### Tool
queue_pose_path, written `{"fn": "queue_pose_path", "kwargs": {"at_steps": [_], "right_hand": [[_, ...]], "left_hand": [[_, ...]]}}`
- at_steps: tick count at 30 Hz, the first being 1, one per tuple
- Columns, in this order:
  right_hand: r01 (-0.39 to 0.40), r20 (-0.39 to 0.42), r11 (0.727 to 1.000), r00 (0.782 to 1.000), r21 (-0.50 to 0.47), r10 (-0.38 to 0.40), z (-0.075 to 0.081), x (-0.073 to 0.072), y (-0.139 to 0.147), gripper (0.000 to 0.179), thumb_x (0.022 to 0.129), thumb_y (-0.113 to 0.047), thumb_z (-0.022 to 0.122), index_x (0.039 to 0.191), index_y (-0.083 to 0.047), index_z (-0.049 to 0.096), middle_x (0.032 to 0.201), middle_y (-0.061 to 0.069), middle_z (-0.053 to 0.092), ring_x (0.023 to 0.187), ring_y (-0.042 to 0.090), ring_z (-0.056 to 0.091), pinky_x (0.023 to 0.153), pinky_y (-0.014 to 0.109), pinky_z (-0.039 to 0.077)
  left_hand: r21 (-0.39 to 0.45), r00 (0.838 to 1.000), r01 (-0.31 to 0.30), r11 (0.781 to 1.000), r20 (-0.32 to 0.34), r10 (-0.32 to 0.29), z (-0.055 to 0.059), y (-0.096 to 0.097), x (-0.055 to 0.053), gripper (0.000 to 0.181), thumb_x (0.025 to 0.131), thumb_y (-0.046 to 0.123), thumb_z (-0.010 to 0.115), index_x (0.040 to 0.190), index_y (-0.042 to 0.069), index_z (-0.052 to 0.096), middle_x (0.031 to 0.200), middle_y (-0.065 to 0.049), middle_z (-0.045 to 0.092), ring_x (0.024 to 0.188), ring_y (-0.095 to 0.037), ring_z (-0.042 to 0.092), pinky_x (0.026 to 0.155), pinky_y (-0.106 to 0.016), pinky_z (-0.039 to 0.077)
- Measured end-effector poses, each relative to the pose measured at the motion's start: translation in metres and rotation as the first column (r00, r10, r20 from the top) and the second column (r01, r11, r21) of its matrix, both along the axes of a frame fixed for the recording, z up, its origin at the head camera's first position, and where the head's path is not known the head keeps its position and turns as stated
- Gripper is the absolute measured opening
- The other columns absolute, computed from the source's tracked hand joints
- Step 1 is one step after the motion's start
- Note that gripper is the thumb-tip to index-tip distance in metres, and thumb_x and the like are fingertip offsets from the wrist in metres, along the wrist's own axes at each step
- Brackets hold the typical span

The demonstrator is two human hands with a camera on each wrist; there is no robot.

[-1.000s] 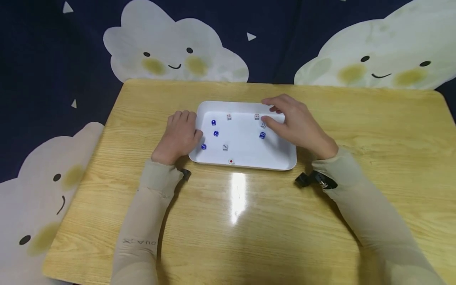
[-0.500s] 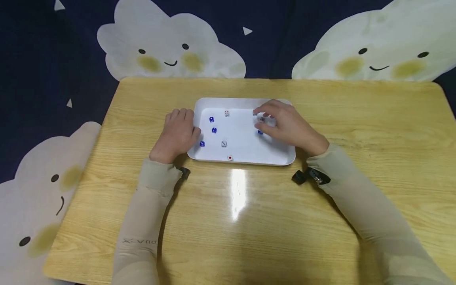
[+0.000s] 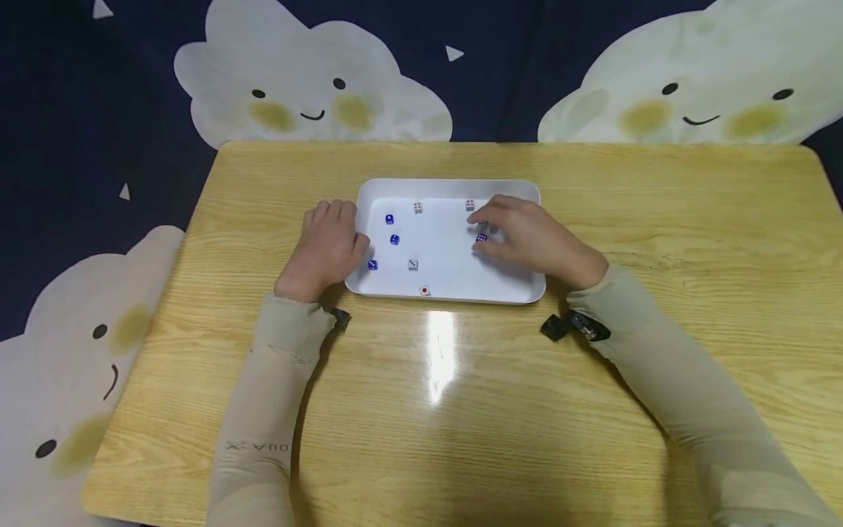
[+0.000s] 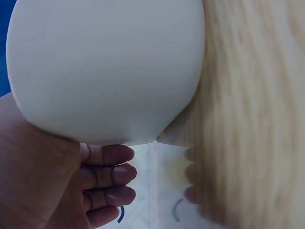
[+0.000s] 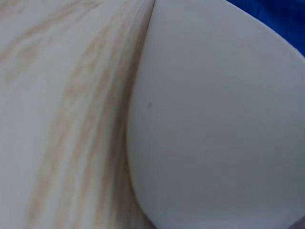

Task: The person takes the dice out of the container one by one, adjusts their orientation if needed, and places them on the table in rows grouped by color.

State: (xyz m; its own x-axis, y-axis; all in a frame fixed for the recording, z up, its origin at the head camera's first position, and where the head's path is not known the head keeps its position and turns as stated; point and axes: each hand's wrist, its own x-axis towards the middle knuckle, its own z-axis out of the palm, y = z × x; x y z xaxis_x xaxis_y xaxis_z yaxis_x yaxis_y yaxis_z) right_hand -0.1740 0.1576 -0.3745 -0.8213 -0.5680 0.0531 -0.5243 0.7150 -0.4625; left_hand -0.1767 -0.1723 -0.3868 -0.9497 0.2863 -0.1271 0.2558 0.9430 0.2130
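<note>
A shallow white tray (image 3: 454,291) holds several small dice, some blue and some white. My left hand (image 3: 324,249) grips its left rim, thumb over the edge and fingers outside; those fingers (image 4: 119,175) show past the tray's outer wall in the left wrist view. Over the tray's right half is my right hand (image 3: 527,238), thumb and forefinger apart. Between their tips sits a blue die (image 3: 481,238). A white die (image 3: 483,222) behind it is mostly covered by the fingers. A white die with red dots (image 3: 470,206) lies just beyond the forefinger.
More blue dice (image 3: 394,239) lie at the tray's left, with white ones (image 3: 413,264) near them; a red-dot die (image 3: 424,290) lies by the front wall. The tray stands on a wooden table (image 3: 421,439). A dark cloud-patterned cloth (image 3: 500,73) hangs behind.
My right hand has moved left and lower into the tray, bringing its thumb and forefinger around the blue die. The left hand stays on the rim. The whole head view has shifted slightly.
</note>
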Motion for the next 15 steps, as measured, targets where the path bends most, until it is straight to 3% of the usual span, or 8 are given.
{"fn": "queue_pose_path", "kwargs": {"at_steps": [7,15], "right_hand": [[-0.046,0.029,0.998,0.999,0.051,0.044,-0.0021,0.0008,0.0000,0.042,0.089,-0.025,0.079,0.125,-0.005,0.071,0.118,0.014,0.072,0.106,0.029,0.068,0.100,0.046,0.053],[-0.071,0.025,0.996,0.997,0.058,0.070,-0.0029,0.0013,0.0009,0.041,0.089,-0.024,0.078,0.124,-0.004,0.071,0.113,0.013,0.073,0.094,0.025,0.067,0.095,0.045,0.055]], "left_hand": [[-0.011,1.000,-0.007,1.000,0.012,0.008,0.0008,0.0004,0.0001,0.039,0.098,0.024,0.039,0.123,-0.005,0.047,0.111,-0.018,0.049,0.107,-0.035,0.039,0.104,-0.050,0.033],[-0.010,1.000,-0.007,1.000,0.002,0.007,0.0010,0.0010,0.0008,0.038,0.098,0.023,0.039,0.122,-0.005,0.047,0.109,-0.018,0.050,0.106,-0.035,0.040,0.103,-0.051,0.033]]}}
